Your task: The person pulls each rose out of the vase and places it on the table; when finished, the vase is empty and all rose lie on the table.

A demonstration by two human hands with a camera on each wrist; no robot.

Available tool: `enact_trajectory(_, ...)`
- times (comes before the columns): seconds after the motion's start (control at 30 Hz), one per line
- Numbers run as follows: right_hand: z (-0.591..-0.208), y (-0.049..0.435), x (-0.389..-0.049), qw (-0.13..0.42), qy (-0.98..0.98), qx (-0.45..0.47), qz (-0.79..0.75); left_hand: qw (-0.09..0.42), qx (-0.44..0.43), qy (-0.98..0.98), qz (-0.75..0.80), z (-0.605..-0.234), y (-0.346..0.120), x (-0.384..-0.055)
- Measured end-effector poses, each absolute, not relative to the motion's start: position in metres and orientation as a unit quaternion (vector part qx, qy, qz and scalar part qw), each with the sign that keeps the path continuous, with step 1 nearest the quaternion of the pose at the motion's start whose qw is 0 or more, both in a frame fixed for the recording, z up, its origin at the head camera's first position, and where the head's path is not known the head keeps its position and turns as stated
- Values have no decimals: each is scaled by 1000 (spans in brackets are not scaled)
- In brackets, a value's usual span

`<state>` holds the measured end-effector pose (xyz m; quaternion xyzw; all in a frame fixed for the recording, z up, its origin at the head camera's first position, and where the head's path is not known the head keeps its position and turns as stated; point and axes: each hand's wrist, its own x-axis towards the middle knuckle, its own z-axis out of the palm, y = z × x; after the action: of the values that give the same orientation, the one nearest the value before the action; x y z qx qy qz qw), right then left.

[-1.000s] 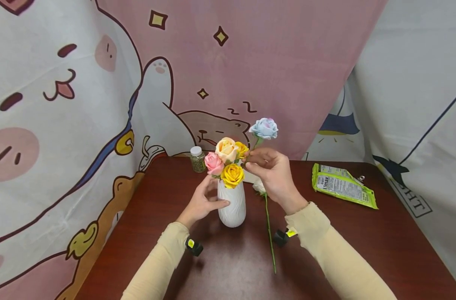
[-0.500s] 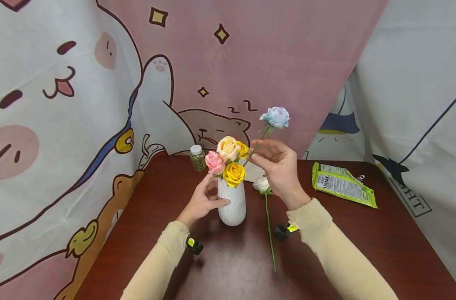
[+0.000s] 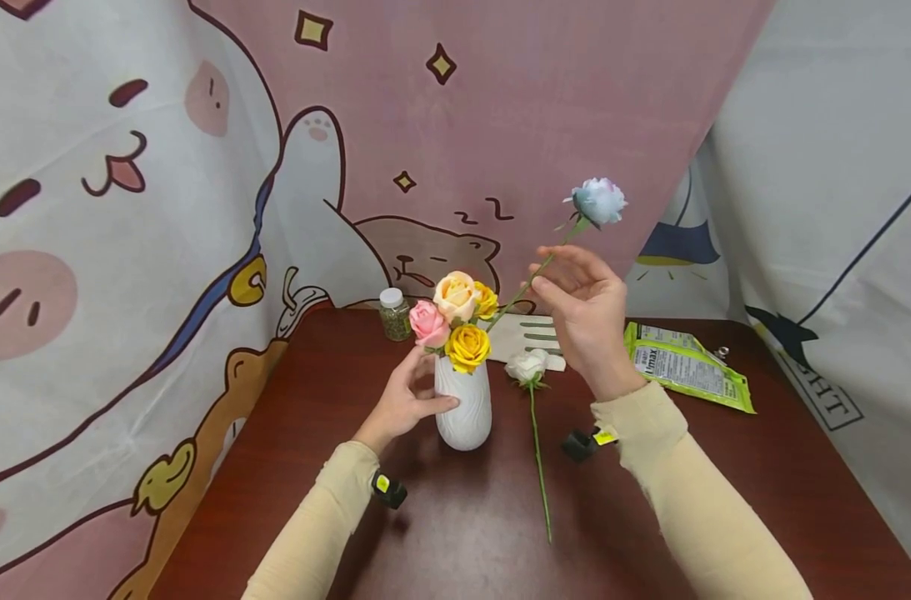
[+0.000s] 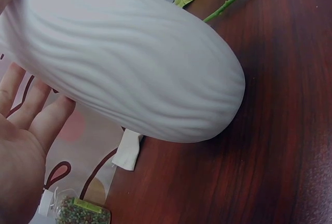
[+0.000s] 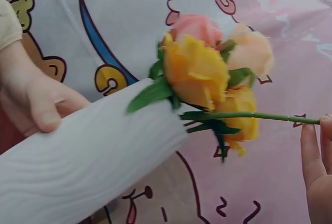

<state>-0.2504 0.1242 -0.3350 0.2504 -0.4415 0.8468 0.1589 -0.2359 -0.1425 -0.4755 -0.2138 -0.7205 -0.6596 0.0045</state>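
Observation:
A white vase (image 3: 464,412) with a wavy relief stands on the table. My left hand (image 3: 404,404) holds it from the left, thumb in front and fingers behind. In its mouth are a pink rose (image 3: 428,324), a peach rose (image 3: 455,297) and two yellow roses (image 3: 468,348). To the right, my right hand (image 3: 586,321) pinches the green stem (image 5: 270,116) of a pale blue rose (image 3: 600,202) between thumb and fingertips. The stem slants up and right from the vase's mouth, its lower end hidden. A white rose (image 3: 528,367) lies on the table below my right hand.
A capped jar of green bits (image 3: 395,317) stands behind the vase to the left. A flat white thing with dark stripes (image 3: 511,337) lies behind it. At the right lies a green packet (image 3: 688,371). Printed cloth (image 3: 530,108) hangs around the table (image 3: 440,533).
My right hand has moved up and to the right with the blue rose, and more of its stem shows above the vase. My left hand has stayed on the vase.

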Motion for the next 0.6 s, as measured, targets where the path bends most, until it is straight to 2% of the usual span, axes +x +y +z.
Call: enact_trajectory(0.6, -311, 159, -256, 186, -350, 222, 891, 14, -221, -726, -652, -483, -145, -241)
